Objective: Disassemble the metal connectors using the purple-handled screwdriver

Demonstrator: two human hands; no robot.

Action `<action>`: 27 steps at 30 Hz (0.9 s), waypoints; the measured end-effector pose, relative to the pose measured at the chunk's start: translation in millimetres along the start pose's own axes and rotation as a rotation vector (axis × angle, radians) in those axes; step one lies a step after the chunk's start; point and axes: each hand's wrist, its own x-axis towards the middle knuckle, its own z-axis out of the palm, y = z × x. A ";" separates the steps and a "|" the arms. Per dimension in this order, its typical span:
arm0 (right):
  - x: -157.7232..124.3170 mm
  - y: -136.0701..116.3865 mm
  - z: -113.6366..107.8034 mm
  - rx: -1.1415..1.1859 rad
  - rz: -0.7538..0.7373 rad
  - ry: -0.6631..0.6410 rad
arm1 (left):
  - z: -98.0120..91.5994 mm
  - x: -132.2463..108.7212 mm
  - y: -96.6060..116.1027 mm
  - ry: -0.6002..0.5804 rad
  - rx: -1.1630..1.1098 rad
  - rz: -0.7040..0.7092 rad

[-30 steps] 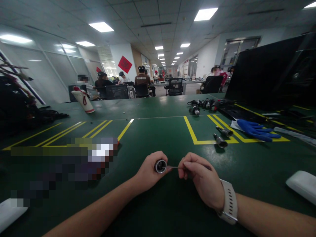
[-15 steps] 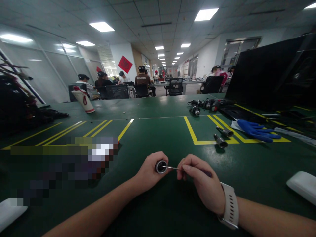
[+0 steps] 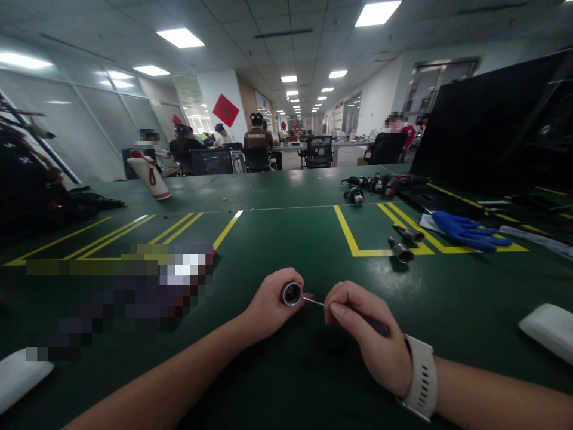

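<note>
Left hand (image 3: 268,307) still grips the connector (image 3: 291,294) just over the table (image 3: 286,239), while the right hand (image 3: 367,334), pinching the probe (image 3: 313,300), has backed its tip to the rim, so it's probably repositioning.

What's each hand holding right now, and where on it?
The left hand grips a round metal connector around its barrel, open end facing the camera. The right hand pinches a thin tool by its handle, tip at the connector's rim.
</note>
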 end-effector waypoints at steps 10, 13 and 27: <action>-4.0 -1.5 2.4 -0.190 -0.165 -0.078 | 1.5 1.6 -1.9 0.000 0.029 0.010; -5.8 -1.1 2.8 -0.291 -0.286 -0.140 | 2.1 1.3 -2.7 0.008 0.024 0.013; -7.1 -3.9 2.2 -0.174 -0.367 -0.164 | 2.2 1.2 -2.5 0.022 -0.063 0.030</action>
